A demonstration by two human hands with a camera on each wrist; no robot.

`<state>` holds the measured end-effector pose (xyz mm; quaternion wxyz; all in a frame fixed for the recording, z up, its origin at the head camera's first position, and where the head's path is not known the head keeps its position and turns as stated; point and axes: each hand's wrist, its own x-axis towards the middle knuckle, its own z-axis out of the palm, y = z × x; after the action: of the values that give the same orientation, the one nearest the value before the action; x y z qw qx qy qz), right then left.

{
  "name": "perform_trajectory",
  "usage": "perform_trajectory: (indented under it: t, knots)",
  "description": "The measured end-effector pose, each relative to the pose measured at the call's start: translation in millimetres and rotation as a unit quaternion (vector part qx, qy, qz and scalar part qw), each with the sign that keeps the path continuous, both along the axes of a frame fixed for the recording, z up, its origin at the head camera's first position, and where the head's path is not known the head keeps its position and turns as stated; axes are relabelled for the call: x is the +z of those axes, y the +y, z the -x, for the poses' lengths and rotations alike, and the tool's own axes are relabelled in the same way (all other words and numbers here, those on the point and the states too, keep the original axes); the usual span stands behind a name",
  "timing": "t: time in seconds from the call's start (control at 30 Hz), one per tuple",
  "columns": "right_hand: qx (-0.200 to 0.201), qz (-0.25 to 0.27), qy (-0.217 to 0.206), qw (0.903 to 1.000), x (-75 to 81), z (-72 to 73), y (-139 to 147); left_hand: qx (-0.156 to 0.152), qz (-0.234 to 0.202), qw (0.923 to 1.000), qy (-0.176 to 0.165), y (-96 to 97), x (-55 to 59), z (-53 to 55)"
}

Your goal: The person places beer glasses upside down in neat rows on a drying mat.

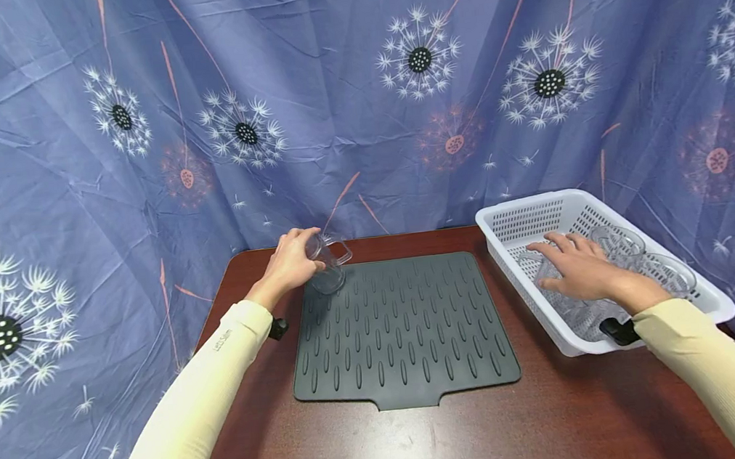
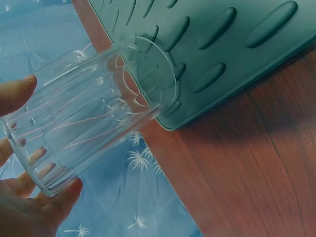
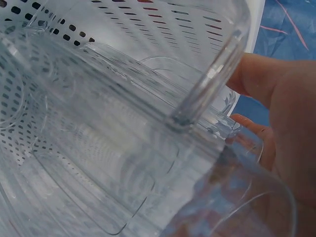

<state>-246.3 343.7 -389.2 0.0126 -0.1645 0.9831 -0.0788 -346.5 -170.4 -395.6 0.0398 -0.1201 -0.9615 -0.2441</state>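
Clear, colourless mug (image 1: 329, 280), one, with side handle and fluted body: held in the left hand (image 1: 291, 259), thumb and fingers gripping one end. Position: at the far left corner of the mat, the handle turned to the right in the head view; whether the lower end touches the mat cannot be told.

Mat (image 1: 402, 328), dark grey, one: raised oval ribs in rows, a tab projecting at the near edge; laid flat on the bench.

Bench (image 1: 412, 444), reddish-brown, wood-grained, glossy toward the near side.

Basket (image 1: 527, 223), white, perforated walls, one: on the right of the bench, beside the mat and apart from it. Contents: several clear mugs (image 1: 663, 273) with handles, lying jumbled; count uncertain.

Right hand (image 1: 577, 269): over the basket, fingers spread above the clear mugs, thumb set apart from them; contact with a mug cannot be told. The two hands are well apart.

Sleeves, cream: left sleeve (image 1: 189, 405), with small lettering near the cuff; right sleeve (image 1: 714, 367).

Curtain (image 1: 331, 116), blue, creased: white and coral dandelion print, hung behind the bench.
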Motion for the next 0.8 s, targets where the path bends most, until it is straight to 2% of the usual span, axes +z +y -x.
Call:
perform_trajectory:
  t: [0.3,0.63,0.8]
  knots:
    - [0.002,0.014,0.021,0.9997,-4.7,0.5,0,-0.021,0.004,0.9997,-0.011,7.3,-0.5,6.0]
    - [-0.002,0.010,0.011,0.9999,-0.8,-1.7,-1,-0.065,0.013,0.9969,-0.043,10.9,0.8,13.0]
    - [-0.003,0.003,-0.001,1.0000,2.4,-3.5,-2,-0.076,0.021,0.9955,-0.054,12.7,-1.2,15.8]
